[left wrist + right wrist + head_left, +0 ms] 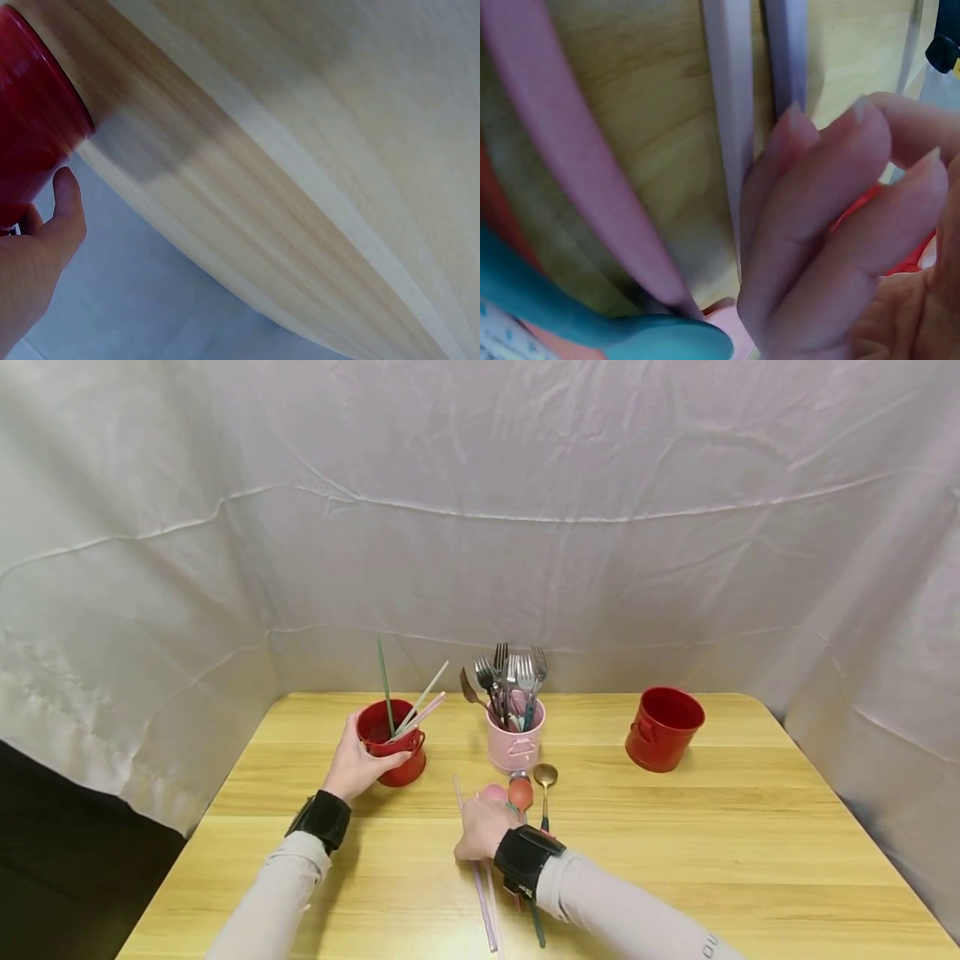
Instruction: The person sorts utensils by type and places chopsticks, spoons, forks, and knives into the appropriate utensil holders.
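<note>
My left hand (pixel 362 763) grips a red bucket (pixel 402 768) at the left, its thumb along the front rim. A green chopstick (pixel 386 681) and several pale ones lean inside it. In the left wrist view, the thumb lies by the bucket wall (pixel 37 112). My right hand (pixel 486 829) is low over the table's middle, fingers curled around a purple chopstick (pixel 787 52); the exact contact is partly hidden by the fingers. A paler chopstick (pixel 731 82) lies beside it. Close by are a pink handle (pixel 585 165) and a teal utensil (pixel 667 339).
A pink bucket (pixel 514 750) full of forks (pixel 525 672) stands at the back middle. Before it lie a gold spoon (pixel 546 775), an orange spoon (pixel 521 793) and a pink spoon (pixel 494 792). Another red bucket (pixel 654 739) stands at the right. Fabric walls surround the wooden table (pixel 712 852).
</note>
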`<act>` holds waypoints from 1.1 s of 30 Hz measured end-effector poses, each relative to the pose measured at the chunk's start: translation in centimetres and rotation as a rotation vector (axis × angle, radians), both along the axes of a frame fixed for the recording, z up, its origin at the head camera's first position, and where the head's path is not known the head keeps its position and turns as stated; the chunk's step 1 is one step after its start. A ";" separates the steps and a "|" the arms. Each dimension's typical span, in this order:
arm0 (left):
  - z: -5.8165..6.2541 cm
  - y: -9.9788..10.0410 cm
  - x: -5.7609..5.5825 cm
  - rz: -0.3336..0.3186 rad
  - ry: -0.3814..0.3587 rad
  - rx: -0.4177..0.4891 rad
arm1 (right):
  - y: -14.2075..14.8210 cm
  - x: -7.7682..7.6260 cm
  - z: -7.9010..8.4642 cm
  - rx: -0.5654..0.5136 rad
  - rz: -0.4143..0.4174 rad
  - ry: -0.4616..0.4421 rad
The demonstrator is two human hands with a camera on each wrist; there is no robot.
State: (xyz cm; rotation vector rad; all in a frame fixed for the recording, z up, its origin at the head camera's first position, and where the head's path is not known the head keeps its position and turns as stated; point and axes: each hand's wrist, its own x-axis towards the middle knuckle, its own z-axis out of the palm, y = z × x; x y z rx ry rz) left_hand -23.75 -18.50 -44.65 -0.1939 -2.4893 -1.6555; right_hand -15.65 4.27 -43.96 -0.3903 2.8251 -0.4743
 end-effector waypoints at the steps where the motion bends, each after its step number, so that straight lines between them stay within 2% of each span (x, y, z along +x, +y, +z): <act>1: 0.5 0.2 0.3 -0.003 -0.001 0.004 | -0.1 0.0 0.0 -0.003 0.000 -0.005; 4: 2.0 0.6 1.3 -0.011 -0.006 0.008 | -0.3 0.0 0.0 -0.003 -0.003 -0.024; 7: 1.9 0.6 1.3 -0.016 0.001 0.017 | -0.5 0.0 -0.1 0.007 -0.006 -0.026; 15: -0.9 -0.2 -0.6 0.005 0.008 -0.002 | -0.5 -0.1 -0.4 0.046 0.008 -0.006; 20: -1.4 -0.4 -0.9 0.009 0.018 -0.007 | 0.2 -0.2 -0.5 0.018 0.016 0.000; 26: -0.7 -0.2 -0.4 0.006 0.005 -0.015 | 0.9 -0.4 -0.1 -0.061 0.029 0.005; 33: 1.7 0.5 1.1 -0.019 0.019 0.021 | 1.4 -0.6 1.0 -0.264 0.079 0.046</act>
